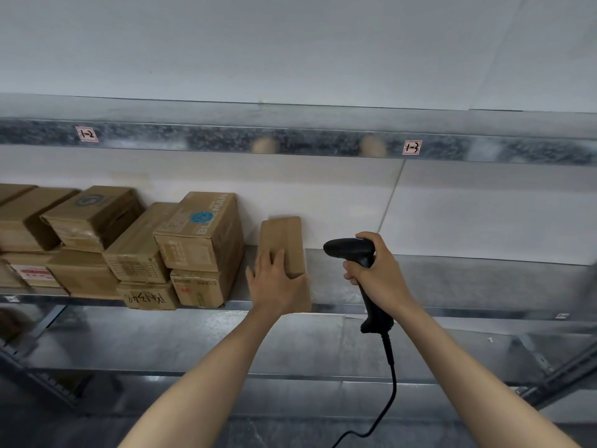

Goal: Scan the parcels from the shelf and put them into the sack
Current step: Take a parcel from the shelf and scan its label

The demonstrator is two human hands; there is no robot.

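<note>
A narrow brown cardboard parcel (284,244) lies on the metal shelf (452,286), its far end against the white wall. My left hand (274,281) rests on the near part of its top, fingers straight and the thumb over its right edge. To the right, my right hand (374,270) grips the handle of a black barcode scanner (350,248), whose head points left toward the parcel. The scanner's black cable (389,383) hangs down. No sack is in view.
Several stacked cardboard boxes (200,234) fill the shelf to the left of the parcel. An upper shelf beam (290,140) carries labels 1-2 (86,134) and 1-3 (412,147). A lower metal shelf (290,344) lies below. The shelf right of the scanner is bare metal.
</note>
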